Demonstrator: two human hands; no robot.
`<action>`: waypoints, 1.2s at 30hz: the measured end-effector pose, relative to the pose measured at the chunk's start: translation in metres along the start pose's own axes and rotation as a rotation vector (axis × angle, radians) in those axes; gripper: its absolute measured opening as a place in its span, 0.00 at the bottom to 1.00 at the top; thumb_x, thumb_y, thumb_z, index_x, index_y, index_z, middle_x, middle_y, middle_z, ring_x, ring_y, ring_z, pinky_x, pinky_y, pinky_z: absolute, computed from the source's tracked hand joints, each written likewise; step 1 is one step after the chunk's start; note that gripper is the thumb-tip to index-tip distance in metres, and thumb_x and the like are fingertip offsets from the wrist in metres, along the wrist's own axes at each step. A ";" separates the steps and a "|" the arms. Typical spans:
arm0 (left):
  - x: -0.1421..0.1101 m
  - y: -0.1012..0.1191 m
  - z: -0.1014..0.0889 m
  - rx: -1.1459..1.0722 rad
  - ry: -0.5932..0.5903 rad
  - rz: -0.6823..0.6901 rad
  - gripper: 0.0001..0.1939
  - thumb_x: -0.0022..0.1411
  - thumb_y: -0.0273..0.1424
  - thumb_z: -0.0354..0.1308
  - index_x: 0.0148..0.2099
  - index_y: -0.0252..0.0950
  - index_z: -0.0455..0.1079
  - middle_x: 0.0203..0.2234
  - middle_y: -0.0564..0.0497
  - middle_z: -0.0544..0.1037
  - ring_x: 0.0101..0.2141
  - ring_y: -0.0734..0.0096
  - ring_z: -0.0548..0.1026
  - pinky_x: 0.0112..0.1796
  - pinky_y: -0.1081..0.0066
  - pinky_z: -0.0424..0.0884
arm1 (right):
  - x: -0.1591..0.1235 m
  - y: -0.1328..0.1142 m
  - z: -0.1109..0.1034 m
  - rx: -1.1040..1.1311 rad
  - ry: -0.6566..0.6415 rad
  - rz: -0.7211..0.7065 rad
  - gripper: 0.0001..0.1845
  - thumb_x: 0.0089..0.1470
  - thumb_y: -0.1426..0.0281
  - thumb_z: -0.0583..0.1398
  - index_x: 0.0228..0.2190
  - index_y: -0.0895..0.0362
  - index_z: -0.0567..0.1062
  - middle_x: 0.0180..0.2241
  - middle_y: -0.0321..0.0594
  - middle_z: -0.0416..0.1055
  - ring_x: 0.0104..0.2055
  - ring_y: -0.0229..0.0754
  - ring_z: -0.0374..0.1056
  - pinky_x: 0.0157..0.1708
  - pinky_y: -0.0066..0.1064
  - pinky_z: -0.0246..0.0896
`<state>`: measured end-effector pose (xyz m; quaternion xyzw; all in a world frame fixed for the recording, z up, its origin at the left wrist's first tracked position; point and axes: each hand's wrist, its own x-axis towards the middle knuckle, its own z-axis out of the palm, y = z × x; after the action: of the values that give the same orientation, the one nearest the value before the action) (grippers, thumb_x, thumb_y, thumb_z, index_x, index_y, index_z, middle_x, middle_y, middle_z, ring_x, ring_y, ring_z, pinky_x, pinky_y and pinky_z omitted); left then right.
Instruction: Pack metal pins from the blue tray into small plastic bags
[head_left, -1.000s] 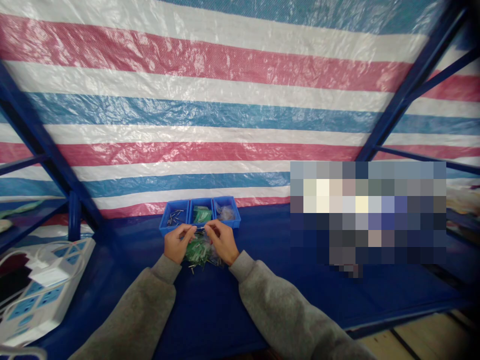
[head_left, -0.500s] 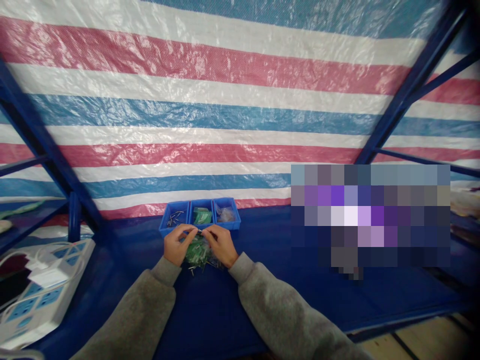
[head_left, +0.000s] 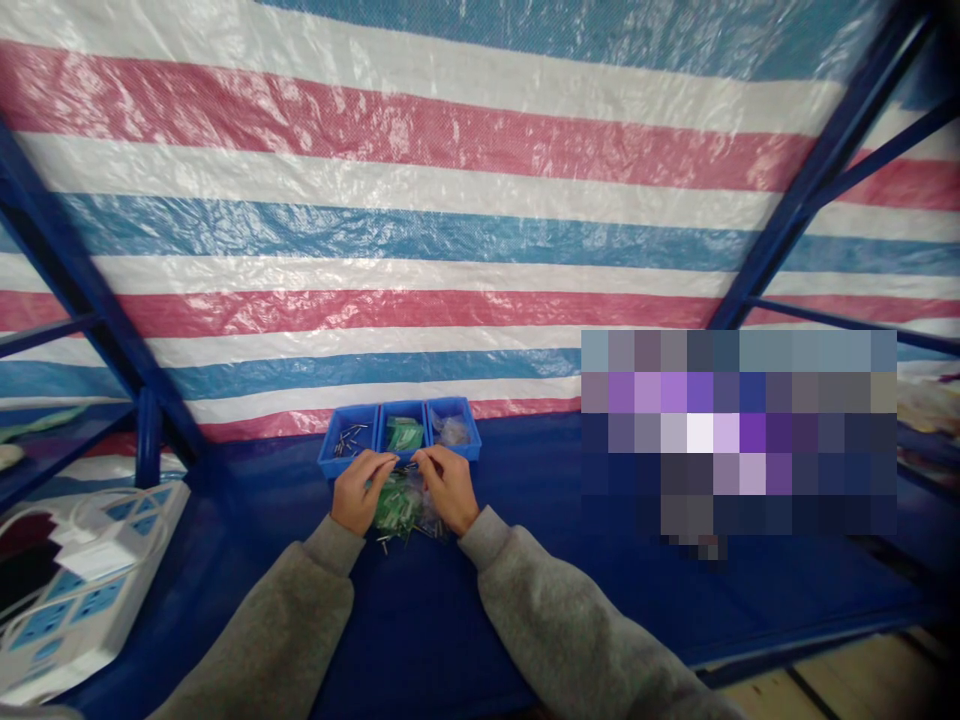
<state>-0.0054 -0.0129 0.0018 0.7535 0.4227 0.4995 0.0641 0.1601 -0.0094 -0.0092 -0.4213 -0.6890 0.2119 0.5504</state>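
Observation:
My left hand (head_left: 362, 492) and my right hand (head_left: 448, 488) meet above a loose pile of green pieces and small metal pins (head_left: 403, 508). Their fingertips pinch a thin, small metal pin (head_left: 405, 464), which is barely visible at this size. Just beyond the fingertips stands a blue three-compartment tray (head_left: 399, 442). Its left compartment holds metal pins, the middle one green pieces, and the right one a clear plastic bag. My hands partly hide the tray's front wall and the pile.
A white power strip with blue sockets (head_left: 90, 590) and cables lies at the left on the blue work surface (head_left: 247, 500). Blue steel shelf posts (head_left: 90, 290) and a striped tarp (head_left: 375, 250) stand behind. A pixelated patch (head_left: 739, 435) covers the right.
The view has tilted slightly, so the tray and hands sit a little lower in the frame. My fingertips stay together over the pile, with only small shifts.

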 end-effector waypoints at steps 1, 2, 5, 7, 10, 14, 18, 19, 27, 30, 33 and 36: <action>0.000 0.000 0.000 0.005 0.000 0.002 0.10 0.59 0.35 0.53 0.37 0.37 0.73 0.31 0.49 0.77 0.32 0.69 0.75 0.36 0.72 0.70 | 0.000 0.000 0.000 0.001 0.007 0.001 0.17 0.60 0.64 0.50 0.30 0.58 0.75 0.26 0.38 0.70 0.26 0.36 0.64 0.28 0.25 0.57; 0.000 -0.001 0.000 0.005 0.006 -0.011 0.10 0.59 0.35 0.54 0.38 0.37 0.72 0.29 0.50 0.77 0.30 0.70 0.75 0.35 0.73 0.70 | 0.000 0.000 0.000 0.004 0.014 0.001 0.17 0.60 0.64 0.50 0.30 0.58 0.75 0.26 0.39 0.70 0.27 0.36 0.64 0.28 0.25 0.57; -0.001 -0.004 0.001 -0.015 0.023 -0.078 0.11 0.57 0.36 0.56 0.41 0.37 0.71 0.22 0.55 0.75 0.22 0.74 0.73 0.29 0.75 0.69 | 0.000 0.000 0.000 0.021 0.019 -0.007 0.16 0.59 0.64 0.51 0.30 0.58 0.75 0.27 0.39 0.70 0.27 0.37 0.64 0.28 0.25 0.57; -0.002 -0.005 0.001 -0.023 0.007 -0.091 0.12 0.58 0.36 0.55 0.42 0.36 0.69 0.17 0.58 0.72 0.19 0.75 0.71 0.27 0.76 0.67 | 0.000 -0.002 0.000 0.039 -0.007 -0.025 0.14 0.58 0.65 0.53 0.31 0.58 0.75 0.27 0.38 0.71 0.27 0.36 0.64 0.28 0.25 0.58; -0.003 -0.004 0.000 -0.014 -0.015 -0.085 0.11 0.59 0.36 0.54 0.42 0.36 0.68 0.13 0.60 0.68 0.16 0.77 0.68 0.25 0.77 0.65 | 0.000 -0.004 -0.001 0.058 -0.087 -0.067 0.12 0.57 0.65 0.55 0.32 0.58 0.75 0.29 0.38 0.71 0.26 0.35 0.64 0.28 0.25 0.58; -0.003 -0.002 0.000 -0.008 -0.021 -0.074 0.11 0.60 0.36 0.53 0.41 0.35 0.67 0.12 0.61 0.66 0.15 0.79 0.66 0.24 0.78 0.64 | -0.001 -0.005 0.000 0.038 -0.159 -0.103 0.10 0.55 0.66 0.57 0.31 0.57 0.75 0.27 0.37 0.70 0.26 0.35 0.63 0.28 0.25 0.57; -0.004 -0.005 0.000 -0.010 -0.030 -0.080 0.11 0.61 0.35 0.52 0.42 0.35 0.67 0.12 0.61 0.66 0.15 0.79 0.66 0.23 0.78 0.64 | -0.001 -0.003 0.002 0.012 -0.181 -0.102 0.10 0.55 0.66 0.57 0.28 0.57 0.74 0.25 0.36 0.69 0.25 0.34 0.63 0.27 0.25 0.57; -0.005 -0.006 0.001 -0.013 -0.028 -0.081 0.11 0.61 0.35 0.52 0.43 0.35 0.68 0.13 0.60 0.67 0.15 0.78 0.67 0.23 0.78 0.65 | -0.001 -0.002 0.002 0.011 -0.177 -0.100 0.10 0.55 0.66 0.56 0.28 0.57 0.74 0.25 0.36 0.69 0.25 0.35 0.63 0.27 0.25 0.57; -0.003 -0.007 0.001 -0.036 0.113 -0.010 0.08 0.57 0.34 0.57 0.35 0.35 0.74 0.29 0.50 0.79 0.26 0.71 0.77 0.33 0.72 0.73 | -0.001 0.001 0.004 0.029 -0.054 -0.020 0.14 0.58 0.65 0.52 0.30 0.58 0.74 0.26 0.37 0.70 0.27 0.36 0.65 0.28 0.24 0.58; 0.009 -0.013 -0.006 0.090 0.291 0.006 0.10 0.58 0.34 0.56 0.38 0.35 0.74 0.31 0.49 0.79 0.29 0.68 0.77 0.37 0.69 0.72 | 0.001 0.002 0.002 0.007 -0.005 0.009 0.14 0.59 0.65 0.50 0.34 0.57 0.74 0.29 0.38 0.71 0.28 0.37 0.66 0.28 0.25 0.59; 0.023 -0.025 -0.013 0.295 0.290 0.003 0.13 0.60 0.36 0.53 0.41 0.35 0.73 0.36 0.47 0.79 0.37 0.63 0.76 0.43 0.65 0.69 | 0.003 0.005 -0.001 -0.046 0.037 0.034 0.13 0.59 0.66 0.50 0.34 0.57 0.74 0.29 0.38 0.72 0.30 0.37 0.66 0.29 0.25 0.59; 0.028 -0.033 -0.015 0.488 0.127 0.016 0.18 0.60 0.38 0.53 0.50 0.36 0.68 0.46 0.43 0.74 0.46 0.57 0.71 0.47 0.59 0.63 | 0.006 0.009 -0.002 -0.154 0.032 0.055 0.12 0.58 0.68 0.51 0.32 0.57 0.73 0.29 0.37 0.72 0.30 0.37 0.66 0.32 0.26 0.59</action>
<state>-0.0327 0.0225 0.0113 0.7169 0.5282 0.4295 -0.1504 0.1648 0.0001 -0.0125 -0.4841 -0.6827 0.1667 0.5213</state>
